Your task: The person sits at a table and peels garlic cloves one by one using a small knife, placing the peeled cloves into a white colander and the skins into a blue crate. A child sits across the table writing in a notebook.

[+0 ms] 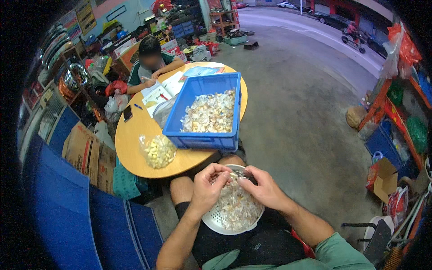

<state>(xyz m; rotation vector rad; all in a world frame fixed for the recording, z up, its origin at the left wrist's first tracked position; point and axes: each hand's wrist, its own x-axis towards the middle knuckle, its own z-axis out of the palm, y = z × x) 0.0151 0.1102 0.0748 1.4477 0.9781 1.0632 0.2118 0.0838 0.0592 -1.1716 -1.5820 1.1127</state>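
A round white colander (pixel 211 221) rests on my lap, filled with thin, clear and whitish flakes (pixel 240 207), some tinged brown. Over its far part, my left hand (pixel 211 186) and my right hand (pixel 263 188) meet at the fingertips. The left thumb and forefinger pinch a small pale piece (pixel 233 176). My right thumb and fingers are pressed together close beside it; what they hold, if anything, is too small to make out. Just ahead, a blue crate (pixel 200 142) holds a heap of small whitish and brownish pieces (pixel 210 111).
A clear bag of pale yellow pieces (pixel 158 152) lies on the round wooden table (pixel 128 155), near a phone (pixel 128 113) and a blue pen (pixel 138 106). Across the table, a person (pixel 155 65) writes over an open book (pixel 158 96). Blue panels (pixel 63 198) stand at left; shelves (pixel 382 105) stand at right.
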